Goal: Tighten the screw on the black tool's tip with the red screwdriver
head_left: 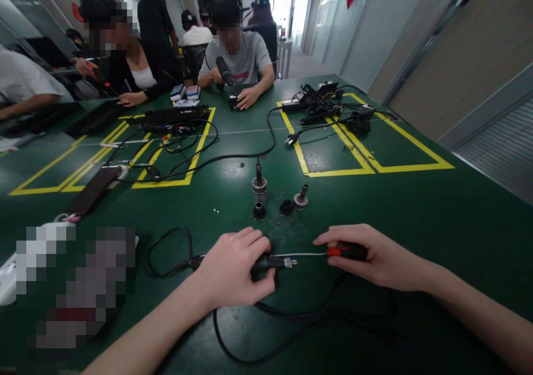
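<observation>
My left hand point(237, 266) is closed around a black, corded, pen-shaped tool point(270, 262) lying low over the green table. Its silver collar and thin tip point right; its exact kind is unclear. My right hand point(375, 255) grips the red and black handle of a screwdriver point(347, 251). The screwdriver's long shaft runs left toward my left hand, just behind the tool's tip. Beyond my hands stand a tall metal part with a black stem point(259, 186) and a shorter metal part point(300, 198). Near them are a black collar point(259, 211) and another black piece point(286, 207).
Tiny screws point(278, 223) lie near the parts. Black cable point(250, 358) loops below my hands. Yellow-taped areas hold a dark device with wires point(175, 120) and a cord pile point(320, 103). A co-worker point(237, 58) across the table holds a power tool point(225, 70).
</observation>
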`<control>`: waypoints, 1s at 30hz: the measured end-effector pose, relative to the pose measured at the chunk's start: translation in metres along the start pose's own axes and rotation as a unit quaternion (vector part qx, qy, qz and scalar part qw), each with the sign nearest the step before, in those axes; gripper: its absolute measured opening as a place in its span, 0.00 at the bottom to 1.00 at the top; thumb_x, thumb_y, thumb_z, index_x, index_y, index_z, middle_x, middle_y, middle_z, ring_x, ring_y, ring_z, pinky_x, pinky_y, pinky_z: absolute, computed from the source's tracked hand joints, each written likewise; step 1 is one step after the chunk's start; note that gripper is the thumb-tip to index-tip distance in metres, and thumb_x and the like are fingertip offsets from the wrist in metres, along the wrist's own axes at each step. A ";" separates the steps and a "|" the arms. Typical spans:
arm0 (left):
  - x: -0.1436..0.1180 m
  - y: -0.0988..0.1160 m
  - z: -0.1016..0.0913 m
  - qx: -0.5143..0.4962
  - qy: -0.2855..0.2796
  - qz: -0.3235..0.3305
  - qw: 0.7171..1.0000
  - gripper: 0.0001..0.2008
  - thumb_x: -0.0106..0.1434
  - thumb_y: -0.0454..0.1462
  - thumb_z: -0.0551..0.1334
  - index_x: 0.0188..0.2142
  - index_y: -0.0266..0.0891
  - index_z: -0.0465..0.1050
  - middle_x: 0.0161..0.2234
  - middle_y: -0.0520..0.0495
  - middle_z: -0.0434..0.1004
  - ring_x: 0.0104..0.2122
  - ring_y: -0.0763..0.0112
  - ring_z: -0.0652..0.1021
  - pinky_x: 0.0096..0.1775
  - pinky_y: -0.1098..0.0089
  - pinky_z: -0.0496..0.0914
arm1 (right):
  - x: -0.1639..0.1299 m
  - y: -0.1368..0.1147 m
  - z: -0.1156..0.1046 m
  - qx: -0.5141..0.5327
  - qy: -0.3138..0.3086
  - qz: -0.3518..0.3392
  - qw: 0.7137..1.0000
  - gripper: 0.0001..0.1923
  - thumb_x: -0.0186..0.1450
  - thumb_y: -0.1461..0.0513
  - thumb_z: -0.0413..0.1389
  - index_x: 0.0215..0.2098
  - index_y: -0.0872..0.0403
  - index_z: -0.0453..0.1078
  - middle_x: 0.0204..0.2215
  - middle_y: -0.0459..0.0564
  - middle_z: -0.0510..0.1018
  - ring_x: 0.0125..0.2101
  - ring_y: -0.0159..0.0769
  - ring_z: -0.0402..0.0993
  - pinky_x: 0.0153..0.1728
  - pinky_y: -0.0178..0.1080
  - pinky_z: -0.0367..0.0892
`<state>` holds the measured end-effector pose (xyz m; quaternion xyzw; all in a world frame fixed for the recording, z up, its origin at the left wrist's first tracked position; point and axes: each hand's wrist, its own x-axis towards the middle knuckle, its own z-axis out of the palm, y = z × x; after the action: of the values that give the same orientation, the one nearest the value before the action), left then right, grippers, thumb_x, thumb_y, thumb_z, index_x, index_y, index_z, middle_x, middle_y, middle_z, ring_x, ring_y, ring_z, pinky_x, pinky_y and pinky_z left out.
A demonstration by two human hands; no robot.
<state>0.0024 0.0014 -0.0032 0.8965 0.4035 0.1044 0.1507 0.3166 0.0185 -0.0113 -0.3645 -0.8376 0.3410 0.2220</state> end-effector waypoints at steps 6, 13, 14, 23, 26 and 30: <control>0.000 0.000 0.000 0.000 0.008 0.007 1.000 0.04 0.63 0.38 0.62 0.35 0.43 0.67 0.32 0.50 0.75 0.34 0.63 0.77 0.35 0.65 0.68 | -0.001 0.003 0.004 -0.029 0.006 -0.013 0.999 0.14 0.74 0.54 0.61 0.53 0.50 0.82 0.39 0.52 0.88 0.36 0.41 0.84 0.40 0.40 0.77; 0.000 0.001 -0.001 -0.002 0.010 0.010 1.000 0.04 0.63 0.38 0.62 0.35 0.43 0.66 0.32 0.51 0.75 0.34 0.63 0.76 0.34 0.65 0.67 | 0.001 0.001 0.000 -0.006 -0.017 -0.005 1.000 0.18 0.79 0.53 0.54 0.53 0.52 0.83 0.31 0.50 0.86 0.28 0.36 0.81 0.33 0.37 0.74; 0.000 0.001 -0.001 -0.001 0.010 0.009 1.000 0.04 0.63 0.38 0.62 0.35 0.43 0.66 0.32 0.51 0.75 0.34 0.63 0.76 0.34 0.65 0.67 | 0.001 0.001 -0.001 -0.007 -0.006 -0.006 1.000 0.16 0.77 0.53 0.57 0.53 0.52 0.83 0.32 0.50 0.85 0.29 0.36 0.81 0.33 0.37 0.74; 0.001 -0.001 0.000 0.003 0.013 0.012 1.000 0.05 0.62 0.39 0.62 0.35 0.43 0.66 0.32 0.50 0.75 0.34 0.63 0.77 0.33 0.65 0.66 | 0.000 0.006 0.005 -0.013 0.014 0.000 1.000 0.20 0.78 0.49 0.54 0.53 0.51 0.83 0.28 0.47 0.83 0.25 0.35 0.77 0.28 0.37 0.69; 0.001 -0.002 0.001 0.002 0.023 0.021 1.000 0.05 0.62 0.39 0.62 0.35 0.43 0.66 0.32 0.51 0.75 0.34 0.63 0.76 0.33 0.65 0.66 | 0.002 0.004 0.002 0.011 -0.018 0.017 1.000 0.21 0.81 0.51 0.50 0.52 0.52 0.83 0.28 0.48 0.84 0.23 0.33 0.76 0.26 0.35 0.66; 0.001 -0.002 0.001 -0.002 0.032 0.025 0.999 0.05 0.62 0.38 0.62 0.35 0.43 0.66 0.31 0.51 0.74 0.33 0.64 0.76 0.33 0.66 0.65 | 0.003 0.002 -0.001 0.013 -0.003 0.013 1.000 0.16 0.76 0.53 0.58 0.53 0.52 0.83 0.29 0.47 0.82 0.26 0.35 0.77 0.28 0.35 0.69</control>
<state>0.0016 0.0033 -0.0050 0.9021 0.3856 0.1370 0.1368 0.3158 0.0223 -0.0115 -0.3709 -0.8291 0.3559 0.2199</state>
